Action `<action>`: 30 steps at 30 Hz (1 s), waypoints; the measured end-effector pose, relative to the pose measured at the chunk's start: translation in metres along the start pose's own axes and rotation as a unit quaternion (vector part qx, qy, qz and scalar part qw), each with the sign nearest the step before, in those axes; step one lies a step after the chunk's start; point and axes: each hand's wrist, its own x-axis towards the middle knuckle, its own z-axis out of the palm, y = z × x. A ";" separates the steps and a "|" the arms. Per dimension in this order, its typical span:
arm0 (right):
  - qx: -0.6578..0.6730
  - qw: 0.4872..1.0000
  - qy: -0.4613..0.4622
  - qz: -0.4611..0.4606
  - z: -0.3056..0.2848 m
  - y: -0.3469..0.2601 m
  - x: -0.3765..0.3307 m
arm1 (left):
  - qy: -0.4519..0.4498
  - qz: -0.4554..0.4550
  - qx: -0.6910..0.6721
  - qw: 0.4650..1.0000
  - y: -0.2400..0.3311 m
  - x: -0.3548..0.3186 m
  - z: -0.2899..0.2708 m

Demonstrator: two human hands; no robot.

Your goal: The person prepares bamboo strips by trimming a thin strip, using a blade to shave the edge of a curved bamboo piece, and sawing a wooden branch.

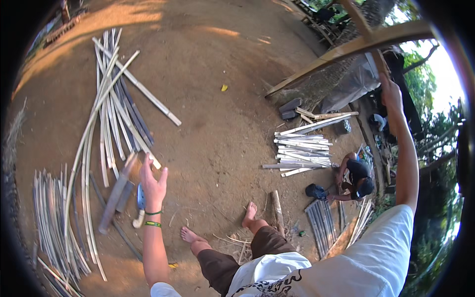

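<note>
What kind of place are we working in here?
Likely an outdoor bamboo-working yard: bare dirt ground, long split bamboo strips laid out, a stack of cut slats beside a crouching person, and trees at the edge.

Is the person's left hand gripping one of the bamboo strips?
No. The left hand is open and empty above the ground, with the bamboo strips lying beyond it.

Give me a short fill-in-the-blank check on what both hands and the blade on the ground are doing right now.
1. The left hand is open and holds ____.
2. The right hand reaches up to the slanting wooden ____ overhead.
3. The short blade with the pale handle lies on the bare ____ beside the long split bamboo strips.
4. A crouching person sits beside the stack of short pale ____.

Missing words: nothing; beam; ground; slats
</note>
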 end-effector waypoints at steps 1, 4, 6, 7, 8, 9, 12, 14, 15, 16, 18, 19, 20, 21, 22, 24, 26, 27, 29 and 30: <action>-0.028 0.999 -0.030 -0.012 -0.006 -0.009 0.000 | -0.005 0.030 -0.033 0.999 0.058 0.025 -0.008; -0.125 0.984 -0.036 -0.120 -0.016 -0.008 0.012 | 0.000 0.166 -0.037 0.985 0.207 0.085 -0.013; -0.122 0.983 -0.049 -0.128 -0.020 -0.032 0.011 | -0.004 0.236 -0.035 0.971 0.296 0.120 -0.019; -0.112 0.981 -0.060 -0.144 -0.017 -0.034 0.018 | -0.001 0.267 -0.033 0.963 0.333 0.136 -0.015; -0.105 0.980 -0.073 -0.153 -0.017 -0.045 0.016 | 0.031 0.306 0.012 0.951 0.364 0.154 -0.014; -0.098 0.979 -0.078 -0.160 -0.024 -0.052 0.013 | 0.065 0.352 0.053 0.932 0.398 0.171 -0.011; -0.070 0.973 -0.053 -0.216 -0.019 -0.036 0.014 | 0.169 0.448 0.222 0.849 0.475 0.226 0.018; -0.044 0.974 -0.067 -0.214 -0.020 -0.008 0.010 | 0.129 0.450 0.332 0.819 0.507 0.246 0.043; -0.038 0.972 -0.071 -0.221 -0.025 0.006 0.008 | 0.055 0.432 0.381 0.816 0.520 0.258 0.053; -0.031 0.971 -0.074 -0.227 -0.032 0.020 0.005 | -0.019 0.411 0.428 0.804 0.530 0.272 0.062; 0.002 0.967 -0.077 -0.245 -0.040 0.031 0.003 | -0.001 0.506 0.422 0.752 0.510 0.308 0.065; 0.013 0.964 -0.088 -0.249 -0.039 0.038 0.002 | 0.034 0.534 0.418 0.734 0.526 0.312 0.063; 0.012 0.963 -0.100 -0.249 -0.034 0.053 0.002 | 0.070 0.563 0.401 0.719 0.548 0.311 0.073; 0.025 0.963 -0.064 -0.262 -0.027 0.062 -0.002 | -0.031 0.525 0.435 0.731 0.580 0.302 0.071; -0.018 0.965 -0.089 -0.245 -0.020 0.086 -0.005 | -0.151 0.490 0.416 0.751 0.587 0.298 0.128; -0.009 0.962 -0.083 -0.261 -0.042 0.092 -0.011 | -0.265 0.508 0.238 0.784 0.579 0.284 0.125; -0.020 0.956 -0.080 -0.283 -0.058 0.090 -0.014 | -0.275 0.521 0.161 0.792 0.553 0.270 0.123; -0.044 0.954 -0.092 -0.280 -0.052 0.096 -0.015 | -0.275 0.506 0.160 0.802 0.536 0.265 0.153; -0.058 0.954 -0.122 -0.268 -0.015 0.128 -0.018 | -0.274 0.486 0.166 0.813 0.516 0.255 0.218; -0.057 0.953 -0.123 -0.270 0.000 0.142 -0.015 | -0.265 0.482 0.176 0.816 0.514 0.254 0.238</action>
